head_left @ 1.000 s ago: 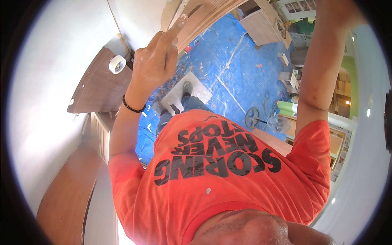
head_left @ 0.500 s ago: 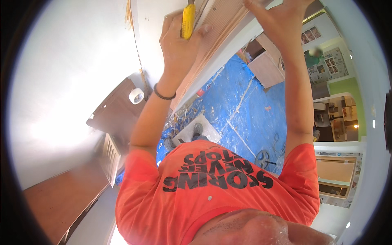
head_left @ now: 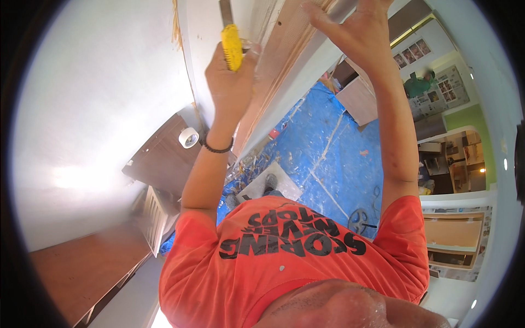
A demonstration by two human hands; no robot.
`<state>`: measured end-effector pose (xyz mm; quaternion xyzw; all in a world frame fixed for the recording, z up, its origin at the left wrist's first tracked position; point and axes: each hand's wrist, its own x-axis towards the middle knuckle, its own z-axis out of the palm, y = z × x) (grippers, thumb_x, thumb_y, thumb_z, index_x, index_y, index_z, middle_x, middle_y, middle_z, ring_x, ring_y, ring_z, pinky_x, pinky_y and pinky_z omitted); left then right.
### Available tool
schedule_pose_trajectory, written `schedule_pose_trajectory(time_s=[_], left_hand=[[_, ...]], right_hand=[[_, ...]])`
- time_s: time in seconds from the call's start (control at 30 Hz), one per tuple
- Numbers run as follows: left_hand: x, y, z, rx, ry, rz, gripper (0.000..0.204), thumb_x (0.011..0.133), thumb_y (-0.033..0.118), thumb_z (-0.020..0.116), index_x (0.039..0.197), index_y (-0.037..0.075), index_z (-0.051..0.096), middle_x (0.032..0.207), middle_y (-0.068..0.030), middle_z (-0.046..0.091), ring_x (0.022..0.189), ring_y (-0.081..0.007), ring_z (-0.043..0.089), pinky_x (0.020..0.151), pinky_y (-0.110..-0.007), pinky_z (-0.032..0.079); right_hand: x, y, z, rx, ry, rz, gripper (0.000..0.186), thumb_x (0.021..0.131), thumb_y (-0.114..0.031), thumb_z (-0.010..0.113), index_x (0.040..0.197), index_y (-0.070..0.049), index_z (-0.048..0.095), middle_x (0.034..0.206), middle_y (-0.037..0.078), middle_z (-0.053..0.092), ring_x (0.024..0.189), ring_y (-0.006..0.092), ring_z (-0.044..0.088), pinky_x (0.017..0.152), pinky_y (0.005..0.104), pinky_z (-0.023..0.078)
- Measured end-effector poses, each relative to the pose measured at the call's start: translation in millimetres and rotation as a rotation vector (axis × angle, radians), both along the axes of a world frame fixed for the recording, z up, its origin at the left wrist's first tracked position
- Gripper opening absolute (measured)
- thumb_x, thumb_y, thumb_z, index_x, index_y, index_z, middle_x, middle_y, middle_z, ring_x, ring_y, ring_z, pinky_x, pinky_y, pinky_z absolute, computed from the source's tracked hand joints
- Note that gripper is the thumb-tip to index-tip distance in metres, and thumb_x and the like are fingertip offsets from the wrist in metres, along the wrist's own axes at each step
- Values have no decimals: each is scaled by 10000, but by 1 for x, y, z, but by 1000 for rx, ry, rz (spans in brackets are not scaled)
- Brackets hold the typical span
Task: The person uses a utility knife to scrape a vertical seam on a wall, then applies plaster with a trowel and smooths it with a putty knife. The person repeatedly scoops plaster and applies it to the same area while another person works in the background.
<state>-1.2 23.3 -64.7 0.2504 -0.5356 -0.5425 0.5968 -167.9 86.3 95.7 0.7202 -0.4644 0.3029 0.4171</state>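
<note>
My left hand (head_left: pixel 231 87) is wrapped round a yellow-handled utility knife (head_left: pixel 232 49), whose grey blade points up toward the top edge of the picture. Beside it runs a long wooden board (head_left: pixel 284 60) with layered edges, slanting from upper right to lower left. My right hand (head_left: pixel 358 33) is spread on the far side of that board, thumb held well apart. Its fingertips run out at the top edge, so I cannot tell how firmly they touch.
Blue sheeting (head_left: pixel 322 147) strewn with shavings covers the floor below. I stand on a pale panel (head_left: pixel 279 177). A roll of white tape (head_left: pixel 188 138) sits on a brown panel (head_left: pixel 164 150) at left. A wooden box (head_left: pixel 358 98) stands beyond the board. Another person in green (head_left: pixel 420 85) is far right.
My left hand has drawn back and left with the knife, showing more of its blade. My right hand has shifted left and slightly upward. The whole view has moved a little.
</note>
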Motion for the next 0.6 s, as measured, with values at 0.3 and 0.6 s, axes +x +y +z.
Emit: schedule_pose_trajectory(time_s=[0.3, 0.6], left_hand=[[50, -6, 1, 50, 9, 80, 300, 887, 161, 824, 1064, 1, 642, 810, -50, 682, 538, -78, 559, 502, -226, 474], [119, 40, 37, -78, -116, -183, 240, 869, 123, 826, 1045, 11, 708, 796, -34, 703, 571, -50, 559, 517, -206, 444]], right_hand=[[3, 0, -2, -193, 1, -25, 710, 834, -201, 816, 1449, -91, 477, 1603, 270, 189, 1517, 451, 169, 1190, 579, 286], [93, 43, -67, 670, -1288, 755, 714, 830, -118, 851, 1409, 20, 457, 1180, 182, 686, 1031, 223, 700, 824, 342, 581]])
